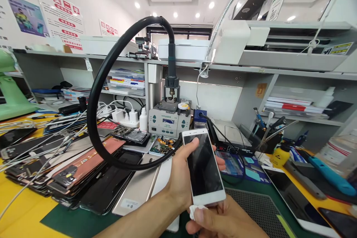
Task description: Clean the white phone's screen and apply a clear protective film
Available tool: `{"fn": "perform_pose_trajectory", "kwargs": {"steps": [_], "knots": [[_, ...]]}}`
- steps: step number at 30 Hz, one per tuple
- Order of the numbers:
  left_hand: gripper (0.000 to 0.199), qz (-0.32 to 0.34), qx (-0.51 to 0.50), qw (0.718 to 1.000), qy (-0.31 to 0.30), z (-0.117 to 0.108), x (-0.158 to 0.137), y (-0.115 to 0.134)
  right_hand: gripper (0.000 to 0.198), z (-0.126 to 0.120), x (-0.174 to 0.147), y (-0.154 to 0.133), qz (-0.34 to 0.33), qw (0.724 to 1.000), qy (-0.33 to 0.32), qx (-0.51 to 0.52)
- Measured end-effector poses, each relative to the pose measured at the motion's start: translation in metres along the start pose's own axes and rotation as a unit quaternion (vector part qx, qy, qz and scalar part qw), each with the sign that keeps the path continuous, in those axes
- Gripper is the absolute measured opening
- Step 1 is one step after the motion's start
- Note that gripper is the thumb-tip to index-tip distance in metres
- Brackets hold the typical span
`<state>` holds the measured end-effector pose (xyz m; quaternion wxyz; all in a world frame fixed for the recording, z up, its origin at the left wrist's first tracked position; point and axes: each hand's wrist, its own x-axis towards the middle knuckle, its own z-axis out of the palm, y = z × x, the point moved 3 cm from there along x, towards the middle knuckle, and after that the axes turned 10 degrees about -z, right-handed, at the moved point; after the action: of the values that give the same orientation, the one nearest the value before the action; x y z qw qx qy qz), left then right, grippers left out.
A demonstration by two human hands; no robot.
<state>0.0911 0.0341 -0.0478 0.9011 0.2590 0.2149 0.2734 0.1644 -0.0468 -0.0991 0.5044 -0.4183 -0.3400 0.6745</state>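
My left hand (178, 178) is wrapped round a white smartphone (205, 169), its thumb along the left edge and fingertips showing past the right edge. The phone is tilted, with its dark screen facing me. Just below its bottom edge, my right hand (223, 217) pinches a small crumpled white tissue (193, 212) between thumb and fingers. The tissue is close to the phone's lower left corner; I cannot tell whether they touch. Under the hands lies a green work mat (60, 218), with a dark grid-patterned pad (256, 208) on the right.
A thick black hose (93, 111) loops left of the hands from a grey hot-air station (167, 123). Stacked phone parts (80, 163) and loose white cables crowd the left. Another white phone (297, 197), a yellow bottle (280, 155) and a blue-handled tool (331, 174) lie right.
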Motion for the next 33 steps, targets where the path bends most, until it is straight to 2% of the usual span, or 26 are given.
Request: {"fn": "perform_pose_trajectory", "kwargs": {"steps": [6, 13, 18, 27, 33], "knots": [[0.054, -0.061, 0.019, 0.995, -0.074, 0.001, 0.0, -0.001, 0.046, 0.001, -0.001, -0.002, -0.018, 0.998, 0.001, -0.063], [0.057, -0.089, 0.043, 0.99, -0.096, 0.001, 0.001, 0.0, 0.043, -0.001, 0.0, -0.004, -0.042, 0.992, 0.002, -0.116], [0.058, -0.082, 0.07, 0.988, -0.111, 0.0, 0.002, 0.004, 0.043, -0.004, 0.001, -0.003, -0.049, 0.991, -0.004, -0.124], [0.072, -0.111, 0.093, 0.98, -0.134, -0.002, 0.003, 0.013, 0.046, -0.008, 0.005, 0.002, -0.052, 0.995, 0.004, -0.088], [0.075, -0.084, 0.091, 0.982, -0.14, -0.004, 0.005, 0.02, 0.052, -0.004, 0.002, -0.008, -0.057, 0.994, 0.012, -0.093]]}}
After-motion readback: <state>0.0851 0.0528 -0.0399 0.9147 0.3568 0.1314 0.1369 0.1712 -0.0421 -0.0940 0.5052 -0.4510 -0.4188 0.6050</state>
